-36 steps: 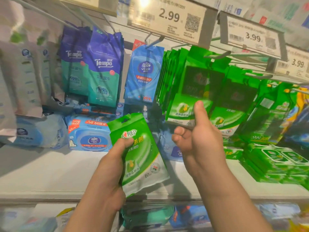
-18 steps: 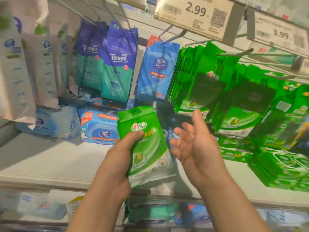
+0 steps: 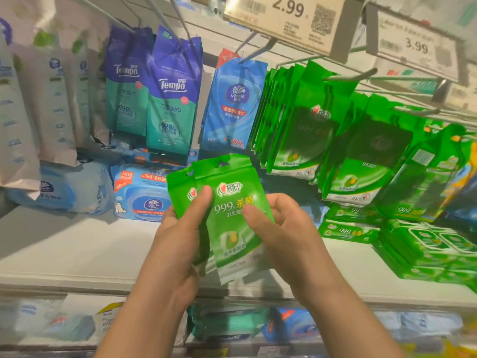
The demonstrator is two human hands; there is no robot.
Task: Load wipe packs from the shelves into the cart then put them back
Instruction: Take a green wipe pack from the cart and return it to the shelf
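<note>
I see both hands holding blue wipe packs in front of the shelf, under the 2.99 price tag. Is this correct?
Not quite: the packs are green, not blue. In the head view the left hand and the right hand both hold green wipe packs in front of the shelf, below the 2.99 price tag. The blue pack hangs on a hook behind them, untouched.

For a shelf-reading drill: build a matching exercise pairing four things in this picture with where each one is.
Things:
1. green wipe packs
2. purple and teal Tempo pack
3. 2.99 price tag
4. blue tub of wipes

Places:
A. lying on the white shelf
B. mounted on the rail at the top
C. held in both hands, left hand and right hand
D. hanging from a hook at upper left

Pairs: 1-C, 2-D, 3-B, 4-A
</note>
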